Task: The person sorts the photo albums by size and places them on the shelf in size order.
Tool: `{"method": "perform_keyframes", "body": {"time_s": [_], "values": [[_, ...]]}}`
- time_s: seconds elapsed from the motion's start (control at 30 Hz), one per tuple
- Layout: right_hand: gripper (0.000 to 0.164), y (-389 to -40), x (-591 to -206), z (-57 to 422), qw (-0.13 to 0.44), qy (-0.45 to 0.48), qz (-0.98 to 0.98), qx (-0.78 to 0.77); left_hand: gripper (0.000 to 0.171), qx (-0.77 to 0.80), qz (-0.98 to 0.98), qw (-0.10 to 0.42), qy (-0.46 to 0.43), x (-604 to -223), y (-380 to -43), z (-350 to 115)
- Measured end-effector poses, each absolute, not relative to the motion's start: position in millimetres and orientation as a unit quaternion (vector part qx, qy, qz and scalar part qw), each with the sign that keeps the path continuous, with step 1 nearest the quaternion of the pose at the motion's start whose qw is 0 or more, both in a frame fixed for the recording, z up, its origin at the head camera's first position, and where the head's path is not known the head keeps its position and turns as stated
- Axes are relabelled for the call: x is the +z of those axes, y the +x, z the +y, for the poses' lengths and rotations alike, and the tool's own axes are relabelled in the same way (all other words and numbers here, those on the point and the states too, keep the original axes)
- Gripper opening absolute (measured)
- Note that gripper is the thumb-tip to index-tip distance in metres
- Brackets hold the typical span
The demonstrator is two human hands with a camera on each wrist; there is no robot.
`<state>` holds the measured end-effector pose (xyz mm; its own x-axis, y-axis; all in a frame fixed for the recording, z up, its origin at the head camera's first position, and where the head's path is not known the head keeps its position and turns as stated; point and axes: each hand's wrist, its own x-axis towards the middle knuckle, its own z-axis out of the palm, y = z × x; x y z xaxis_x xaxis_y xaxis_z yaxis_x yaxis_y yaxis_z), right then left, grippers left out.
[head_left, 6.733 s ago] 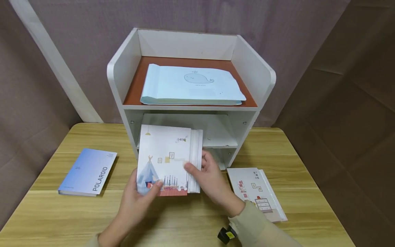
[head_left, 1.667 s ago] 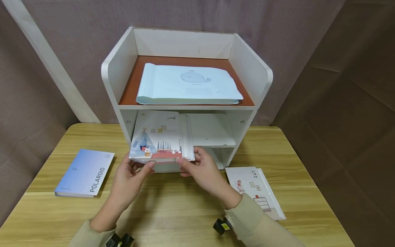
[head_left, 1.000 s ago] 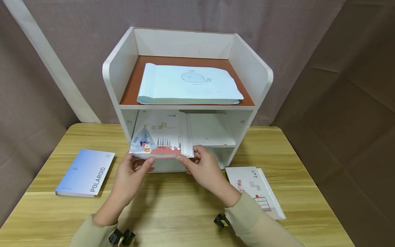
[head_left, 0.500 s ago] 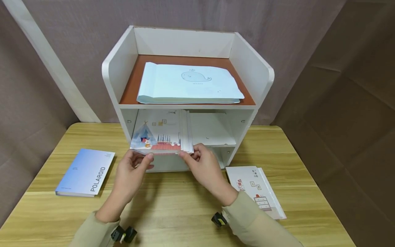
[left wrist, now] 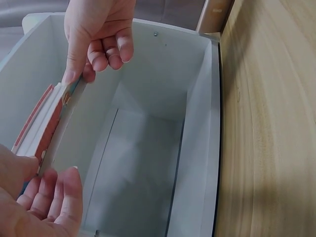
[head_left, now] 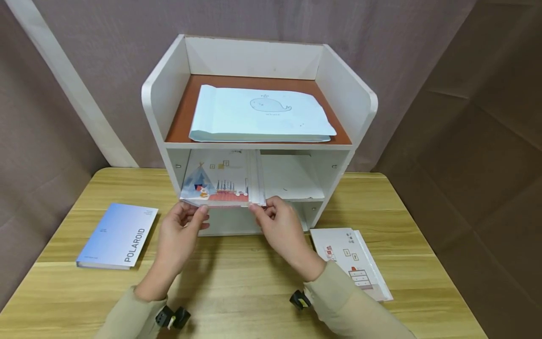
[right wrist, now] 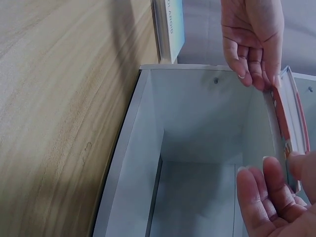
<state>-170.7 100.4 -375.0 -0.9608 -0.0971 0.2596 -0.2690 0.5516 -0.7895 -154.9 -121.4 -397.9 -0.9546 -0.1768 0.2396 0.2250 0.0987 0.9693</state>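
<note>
A thin picture book (head_left: 220, 181) with a blue tent on its cover lies flat in the left part of the cabinet's middle shelf. Its front edge shows at the shelf's front. My left hand (head_left: 179, 233) grips this edge near the left corner, thumb in front and the other fingers curled lower down. At the right corner my right hand (head_left: 283, 230) pinches the same edge. In the left wrist view the book's red-and-white edge (left wrist: 42, 123) runs between both thumbs, along the shelf board. The book's far end is hidden under the cabinet top.
A white cabinet (head_left: 364, 103) stands on the wooden table (head_left: 237, 292). On its brown top lies a whale-cover book (head_left: 262, 113). A blue POLAROID book (head_left: 116, 235) lies at left, another picture book (head_left: 351, 259) at right. Curtains hang behind.
From being held up before the cabinet, the tent book has gone onto the middle shelf and slid steadily deeper. Both hands have followed it away from me. The other books stay put.
</note>
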Motion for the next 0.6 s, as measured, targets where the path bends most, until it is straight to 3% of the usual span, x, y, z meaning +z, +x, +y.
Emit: {"method": "perform_keyframes", "body": {"time_s": [0.6], "values": [[0.028, -177.0, -374.5, 97.3, 0.116, 0.064, -0.877, 0.461, 0.026, -0.666, -0.724, 0.181, 0.020, -396.8, -160.9, -119.7]]}}
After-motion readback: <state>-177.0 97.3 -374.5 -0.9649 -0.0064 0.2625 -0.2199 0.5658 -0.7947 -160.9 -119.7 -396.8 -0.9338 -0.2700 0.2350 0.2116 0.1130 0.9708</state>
